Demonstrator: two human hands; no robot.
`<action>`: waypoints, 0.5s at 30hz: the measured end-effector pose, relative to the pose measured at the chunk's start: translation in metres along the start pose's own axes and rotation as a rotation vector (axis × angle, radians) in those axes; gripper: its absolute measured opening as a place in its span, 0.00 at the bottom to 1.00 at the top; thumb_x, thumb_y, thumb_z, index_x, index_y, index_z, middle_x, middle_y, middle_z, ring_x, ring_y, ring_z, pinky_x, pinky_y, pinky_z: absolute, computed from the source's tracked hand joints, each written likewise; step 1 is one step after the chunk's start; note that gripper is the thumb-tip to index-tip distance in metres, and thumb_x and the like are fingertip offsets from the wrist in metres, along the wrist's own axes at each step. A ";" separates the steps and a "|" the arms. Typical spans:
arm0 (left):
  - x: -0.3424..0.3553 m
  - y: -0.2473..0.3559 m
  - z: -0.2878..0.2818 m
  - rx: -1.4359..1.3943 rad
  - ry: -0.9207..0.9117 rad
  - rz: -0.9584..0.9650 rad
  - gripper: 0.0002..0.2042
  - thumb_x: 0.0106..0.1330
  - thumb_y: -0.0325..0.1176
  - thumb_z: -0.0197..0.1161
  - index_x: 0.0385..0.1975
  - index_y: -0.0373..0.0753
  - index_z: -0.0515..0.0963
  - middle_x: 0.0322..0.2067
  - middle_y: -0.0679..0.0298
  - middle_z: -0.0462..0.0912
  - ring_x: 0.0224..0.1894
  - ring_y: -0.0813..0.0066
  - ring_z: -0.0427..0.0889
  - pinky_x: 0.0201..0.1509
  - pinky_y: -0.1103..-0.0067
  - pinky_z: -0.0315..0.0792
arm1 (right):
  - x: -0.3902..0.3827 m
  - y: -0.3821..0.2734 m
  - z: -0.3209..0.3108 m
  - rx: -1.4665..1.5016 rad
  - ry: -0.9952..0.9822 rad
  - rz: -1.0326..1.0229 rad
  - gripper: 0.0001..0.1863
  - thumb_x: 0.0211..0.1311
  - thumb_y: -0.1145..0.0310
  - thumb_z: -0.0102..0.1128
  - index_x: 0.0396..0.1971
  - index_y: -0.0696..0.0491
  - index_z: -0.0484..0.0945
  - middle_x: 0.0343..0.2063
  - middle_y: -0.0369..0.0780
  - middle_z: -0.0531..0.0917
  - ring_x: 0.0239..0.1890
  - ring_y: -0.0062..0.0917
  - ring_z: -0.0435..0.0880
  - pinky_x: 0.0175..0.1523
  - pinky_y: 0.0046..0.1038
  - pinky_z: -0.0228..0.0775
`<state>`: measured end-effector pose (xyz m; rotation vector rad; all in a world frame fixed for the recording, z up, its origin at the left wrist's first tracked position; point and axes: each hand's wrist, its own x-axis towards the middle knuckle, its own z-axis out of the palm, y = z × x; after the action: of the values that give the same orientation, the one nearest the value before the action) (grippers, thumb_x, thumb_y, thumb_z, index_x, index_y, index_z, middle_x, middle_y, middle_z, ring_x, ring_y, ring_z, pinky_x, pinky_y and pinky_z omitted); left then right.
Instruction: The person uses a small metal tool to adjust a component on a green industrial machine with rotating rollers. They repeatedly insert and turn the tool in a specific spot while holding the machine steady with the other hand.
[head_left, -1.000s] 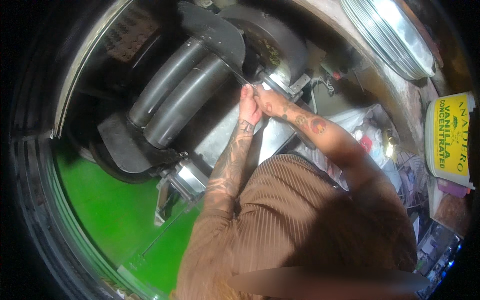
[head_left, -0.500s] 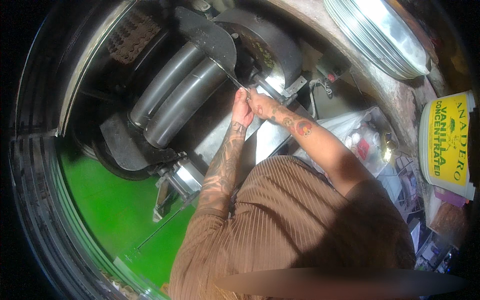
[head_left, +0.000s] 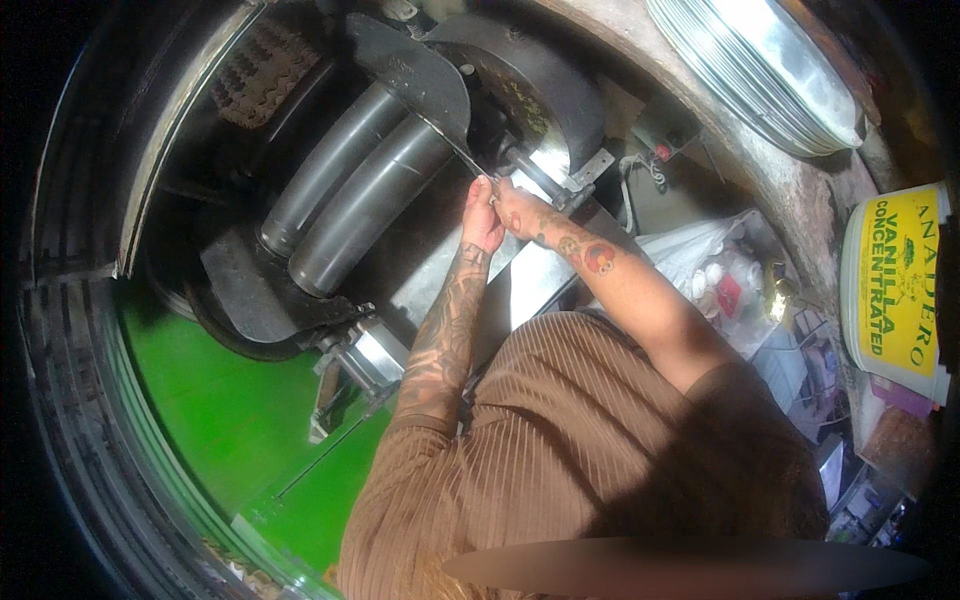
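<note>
The thin metal strip (head_left: 455, 148) lies near 12 o'clock, along the lower edge of the dark end plate (head_left: 425, 75), its near end at our hands. Our left hand (head_left: 483, 218) has a narrow grip, seemingly around that end; our right hand (head_left: 522, 212) presses beside it, fingers mostly hidden, so we cannot tell whether its grip closes. Over the last half-second, we see hardly any shift between hands and strip, which suggests a steady hold. The strip's long axis runs from 10–11 o'clock to 4–5 o'clock, its far end pointing up-left. Outward, twin rollers (head_left: 375, 205) sit at 10 o'clock, the green floor (head_left: 215, 420) at 8, a yellow-labelled tub (head_left: 890, 285) at 3.
</note>
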<state>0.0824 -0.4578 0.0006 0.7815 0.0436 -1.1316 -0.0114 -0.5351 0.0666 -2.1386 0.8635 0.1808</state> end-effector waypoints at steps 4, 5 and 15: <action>0.000 0.001 -0.001 0.018 0.005 -0.008 0.12 0.80 0.45 0.58 0.51 0.45 0.74 0.45 0.68 0.81 0.49 0.72 0.81 0.57 0.70 0.79 | 0.001 -0.003 -0.001 0.009 -0.059 0.059 0.28 0.78 0.59 0.50 0.68 0.60 0.59 0.55 0.63 0.80 0.57 0.56 0.83 0.61 0.50 0.76; 0.000 0.001 -0.001 0.027 -0.004 -0.001 0.12 0.80 0.45 0.58 0.51 0.45 0.74 0.45 0.68 0.81 0.49 0.72 0.81 0.57 0.70 0.79 | 0.001 -0.004 -0.002 0.005 -0.057 0.070 0.28 0.78 0.59 0.50 0.68 0.60 0.59 0.55 0.63 0.80 0.57 0.56 0.83 0.61 0.50 0.76; 0.004 -0.003 -0.011 0.061 -0.064 -0.001 0.13 0.80 0.46 0.58 0.53 0.44 0.74 0.47 0.68 0.81 0.52 0.72 0.81 0.60 0.70 0.77 | -0.011 -0.013 -0.009 -0.018 -0.047 0.106 0.26 0.75 0.64 0.51 0.67 0.59 0.61 0.56 0.63 0.79 0.58 0.56 0.82 0.61 0.50 0.76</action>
<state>0.0853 -0.4550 -0.0112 0.7989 -0.0442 -1.1628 -0.0129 -0.5307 0.0851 -2.0976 0.9515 0.2932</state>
